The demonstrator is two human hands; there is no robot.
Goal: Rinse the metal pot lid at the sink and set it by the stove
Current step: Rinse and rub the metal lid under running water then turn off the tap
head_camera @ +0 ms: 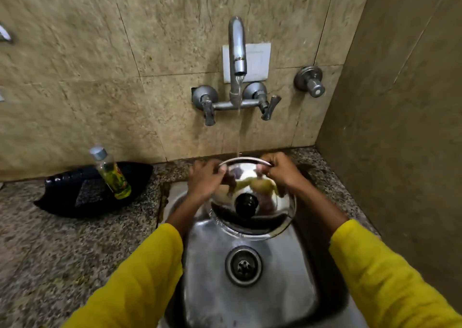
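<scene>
Head view, rinsing stage. I hold the round, polished stainless-steel pot lid [252, 202] over the back half of the steel sink [250, 290], tilted so that its domed top and black knob [246, 203] face me. My left hand [206, 180] is closed on the rim at its upper left; my right hand [282, 172] is closed on the rim at its upper right, so both sets of fingers grip the lid's far edge. A thin stream from the grey wall-mounted tap [237, 50] falls onto the top of the rim between my hands. My yellow sleeves [390, 280] are pushed back from the wrists.

Handling, as I judge it: the lid is rigid, fairly light and not fragile, but wet polished metal is slippery and the thin edge offers little purchase. The knob looks the surest single hold for the carry; otherwise two opposed points on the rim.

On the speckled granite table, at the sink's left edge, a clear bottle of yellow-green liquid [111, 175] stands on a black tray [75, 197]. The stove is out of view.
</scene>
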